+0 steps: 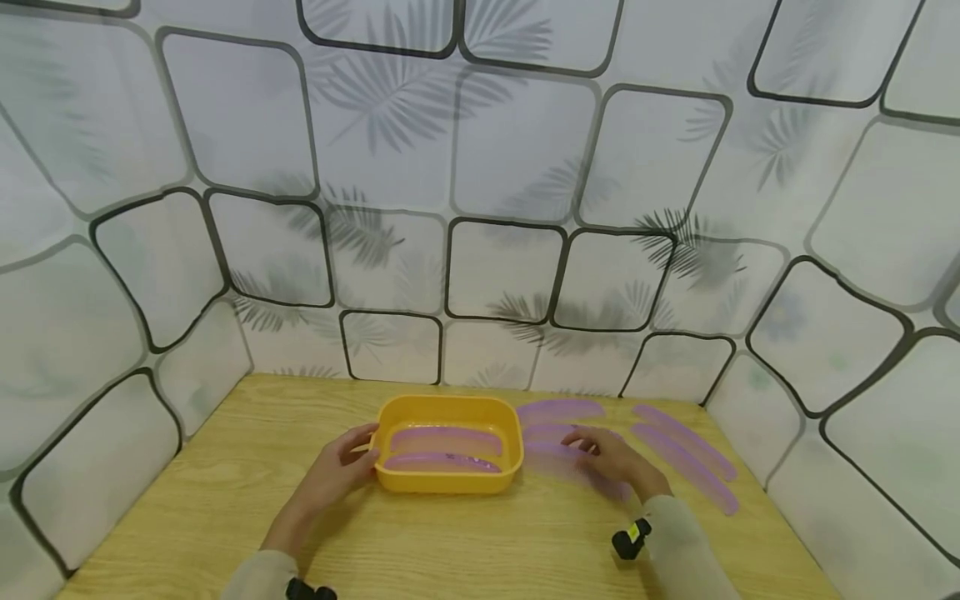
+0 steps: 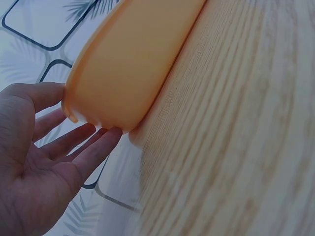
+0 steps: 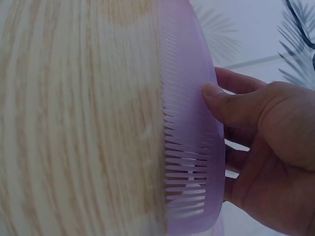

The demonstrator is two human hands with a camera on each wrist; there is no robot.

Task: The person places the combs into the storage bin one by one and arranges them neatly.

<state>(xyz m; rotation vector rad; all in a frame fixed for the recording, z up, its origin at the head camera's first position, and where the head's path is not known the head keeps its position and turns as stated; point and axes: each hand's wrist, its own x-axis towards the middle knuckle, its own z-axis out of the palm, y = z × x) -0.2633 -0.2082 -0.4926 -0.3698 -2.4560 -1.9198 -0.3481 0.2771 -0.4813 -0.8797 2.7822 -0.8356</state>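
Note:
A yellow plastic basin (image 1: 447, 482) stands on the table with two translucent purple combs (image 1: 442, 461) lying lengthwise inside it. At its left end, my left hand (image 1: 333, 471) holds the rim and outer wall; in the left wrist view several fingertips (image 2: 115, 132) touch the wall. Right of the basin, my right hand (image 1: 611, 458) pinches a purple comb (image 3: 199, 118) by its back between thumb and fingers. The right wrist view shows its teeth facing the table; in the head view this comb is blurred and partly covered by the hand.
More purple combs lie on the wooden table (image 1: 420, 542): one behind the right hand, a far comb (image 1: 562, 408), and two slanted to the right, the nearer comb (image 1: 686, 467) among them. A patterned sheet (image 1: 495, 275) rises around the table's back and sides.

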